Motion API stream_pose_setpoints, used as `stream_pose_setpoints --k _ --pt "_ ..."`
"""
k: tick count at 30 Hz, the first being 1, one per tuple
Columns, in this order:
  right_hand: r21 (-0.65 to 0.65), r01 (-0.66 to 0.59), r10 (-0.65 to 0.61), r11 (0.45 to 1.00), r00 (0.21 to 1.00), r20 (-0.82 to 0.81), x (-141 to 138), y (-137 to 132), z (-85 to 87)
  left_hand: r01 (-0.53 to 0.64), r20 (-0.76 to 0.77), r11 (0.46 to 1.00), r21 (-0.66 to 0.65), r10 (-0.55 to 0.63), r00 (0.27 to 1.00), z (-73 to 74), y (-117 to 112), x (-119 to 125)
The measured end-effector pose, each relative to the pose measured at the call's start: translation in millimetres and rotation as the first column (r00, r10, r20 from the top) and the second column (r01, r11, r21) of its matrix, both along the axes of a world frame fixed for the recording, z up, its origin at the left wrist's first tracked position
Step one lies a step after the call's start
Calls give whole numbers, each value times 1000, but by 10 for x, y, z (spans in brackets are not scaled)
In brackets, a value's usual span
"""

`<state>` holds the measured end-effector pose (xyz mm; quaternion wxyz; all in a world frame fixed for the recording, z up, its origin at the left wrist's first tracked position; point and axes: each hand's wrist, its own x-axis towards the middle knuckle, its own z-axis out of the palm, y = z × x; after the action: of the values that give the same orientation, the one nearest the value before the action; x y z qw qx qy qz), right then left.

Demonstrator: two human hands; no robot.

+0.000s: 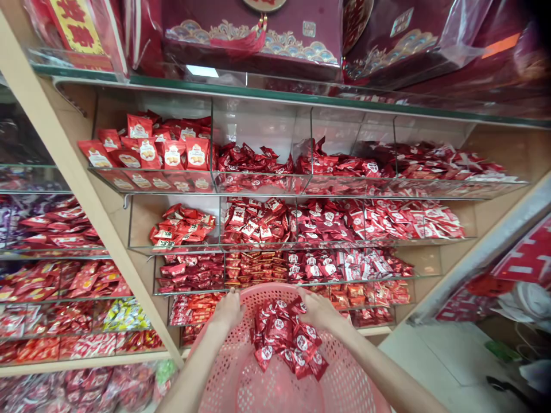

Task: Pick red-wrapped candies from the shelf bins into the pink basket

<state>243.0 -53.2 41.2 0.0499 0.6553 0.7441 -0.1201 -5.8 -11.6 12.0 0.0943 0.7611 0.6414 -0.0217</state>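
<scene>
A pink perforated plastic basket is in front of me at the bottom of the head view. Inside it lies a pile of small dark-red candy packets with round white labels. My left hand is closed around the far rim on the left side. Across from it, my right hand grips the rim on the right, its fingertips close to the uppermost packets. The fingers of both hands are partly hidden.
Glass-fronted shelf compartments full of red-wrapped sweets rise beyond the basket. Large maroon gift boxes stand on the top glass shelf. A wooden upright separates another candy rack at left. Pale floor tiles and assorted goods lie at right.
</scene>
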Motion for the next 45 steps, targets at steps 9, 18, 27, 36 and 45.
stream_pose_setpoints --k 9,18,27,36,45 --pt "-11 -10 11 1000 998 65 -23 0 -291 0 1 1000 -20 0 1000 90 0 31" --pt "25 -8 6 1000 998 59 -37 -49 -180 -2 -14 1000 -21 2 1000 76 30 37" --pt "3 -180 178 984 977 119 -174 -380 57 -16 -20 1000 -17 16 1000 103 18 32" --pt "-56 -239 245 970 947 206 -256 -493 -97 -25 -13 999 -22 24 1000 105 35 51" --pt "60 -249 223 967 934 279 -354 -429 -439 -16 -13 1000 -18 16 1000 102 19 58"
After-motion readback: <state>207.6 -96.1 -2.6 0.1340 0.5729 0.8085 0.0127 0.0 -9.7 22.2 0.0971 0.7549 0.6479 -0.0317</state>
